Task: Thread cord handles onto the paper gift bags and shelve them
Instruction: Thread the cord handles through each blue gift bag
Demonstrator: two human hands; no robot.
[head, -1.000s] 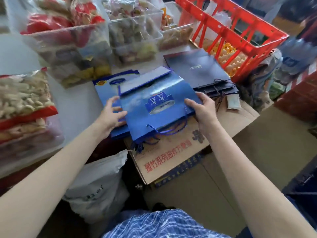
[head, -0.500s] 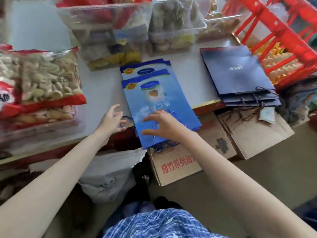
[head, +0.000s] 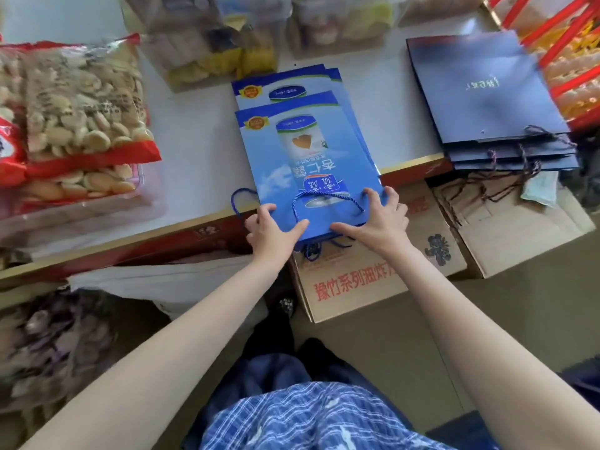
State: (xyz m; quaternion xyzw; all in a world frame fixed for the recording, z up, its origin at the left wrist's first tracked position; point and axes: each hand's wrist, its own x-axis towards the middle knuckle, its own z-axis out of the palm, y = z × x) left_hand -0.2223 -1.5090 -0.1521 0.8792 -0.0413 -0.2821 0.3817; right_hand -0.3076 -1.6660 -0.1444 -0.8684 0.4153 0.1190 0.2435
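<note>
A stack of bright blue paper gift bags [head: 308, 151] lies flat on the white table [head: 194, 131], its near end overhanging the table edge. A blue cord handle [head: 326, 198] lies looped on the top bag, and another blue loop [head: 238, 198] sticks out to the left. My left hand [head: 271, 233] grips the top bag's near left corner, thumb on top and fingers curled at the edge. Spread, arched fingers of my right hand [head: 373, 219] press on the near right corner. A pile of dark navy bags [head: 487, 92] with dark cords lies at the right.
Packs of biscuits [head: 81, 108] fill the table's left. Clear snack tubs [head: 211, 37] line the back. A red crate [head: 571, 56] stands at the far right. Cardboard boxes [head: 357, 284] sit below the table edge, and a white sack [head: 156, 280] lies under it.
The top blue bag now lies flat and squared on the stack. My right hand has slid back to its near right corner, and my left hand has come in to its near left corner.
</note>
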